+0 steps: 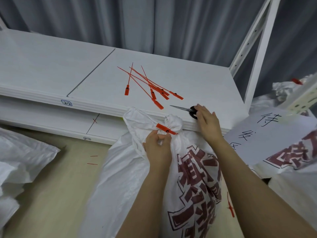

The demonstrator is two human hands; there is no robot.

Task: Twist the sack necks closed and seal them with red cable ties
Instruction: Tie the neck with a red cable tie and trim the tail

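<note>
Head view, single moment.

- Sack (120, 177): white woven, dark red print, stands near centre on the floor (60, 186) and leans against the front edge of the white shelf (197, 79).
- Sack neck (173, 122): twisted and bunched into a tuft, level with the shelf edge.
- Red cable tie (164, 129): cinched round the neck, flat tag pointing left and slightly far.
- Left grip (158, 146): closed round the gathered fabric just below the tie, thumb and fingers curled, knuckles toward the camera.
- Right grip (205, 121): open, fingers fairly straight, laid over the black handles of the scissors (183, 108). The scissors lie flat on the shelf near its front edge, blades together, pointing left. Whether any finger is through a loop: cannot tell.
- Loose red cable ties (154, 86): crossed in a small heap on the shelf, far of the scissors, tags toward the near side.
- Label "2-2" (66, 103) on the shelf's front edge, left.
- Right: second printed sack (291, 152) with a handwritten paper sheet (274, 134) lying on it.
- Left: slack white sacks (22, 152) on the floor.
- Far: grey curtain (154, 19).
</note>
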